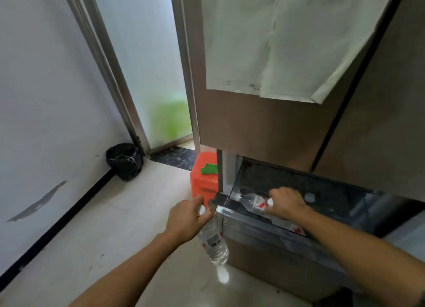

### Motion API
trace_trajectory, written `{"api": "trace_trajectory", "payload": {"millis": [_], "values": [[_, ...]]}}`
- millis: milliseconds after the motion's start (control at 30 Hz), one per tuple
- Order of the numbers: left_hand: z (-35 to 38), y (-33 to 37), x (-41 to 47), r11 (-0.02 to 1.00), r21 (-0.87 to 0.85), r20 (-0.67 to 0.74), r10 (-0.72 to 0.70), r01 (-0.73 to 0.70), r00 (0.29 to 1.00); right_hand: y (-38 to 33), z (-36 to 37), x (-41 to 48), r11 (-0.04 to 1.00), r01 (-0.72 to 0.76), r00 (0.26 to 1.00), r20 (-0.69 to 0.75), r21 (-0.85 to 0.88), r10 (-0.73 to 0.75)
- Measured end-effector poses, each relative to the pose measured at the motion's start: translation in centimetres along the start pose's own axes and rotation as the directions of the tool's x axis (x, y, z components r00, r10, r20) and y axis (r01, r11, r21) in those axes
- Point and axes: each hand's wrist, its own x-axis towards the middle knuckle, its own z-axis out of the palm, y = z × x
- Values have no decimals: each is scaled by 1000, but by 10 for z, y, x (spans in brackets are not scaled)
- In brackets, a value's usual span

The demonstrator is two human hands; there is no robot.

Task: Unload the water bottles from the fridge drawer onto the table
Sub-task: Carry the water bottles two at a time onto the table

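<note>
My left hand [187, 217] grips a clear water bottle [214, 242] by its white-capped neck, and the bottle hangs down outside the drawer's left front corner. The fridge drawer [264, 226] stands pulled open at the bottom of the fridge. My right hand [286, 202] reaches into it and curls round the neck of a second bottle, whose body with a red label [296, 228] shows under my wrist. Another clear bottle [249, 199] with a red and white label lies on its side in the drawer, just left of that hand. The table is out of view.
An orange plastic stool [203, 175] with a green cloth stands left of the drawer. A black bin bag [124, 160] sits in the corner by the frosted glass door [142, 65]. White paper sheets [282, 37] hang on the fridge front. Pale floor tiles lie to the left.
</note>
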Motion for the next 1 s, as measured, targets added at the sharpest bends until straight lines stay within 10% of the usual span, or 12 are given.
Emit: {"api": "trace_trajectory", "payload": {"millis": [433,1000], "values": [[-47,19,-37,997,57,-154,63,-55,986,-24,-114,-112,966,230,782,-613,121,-110],[-108,-123,-351,787,-13,-314,-589,617,744,-297,-21,-171,633,769,616,-370,90,-695]]}}
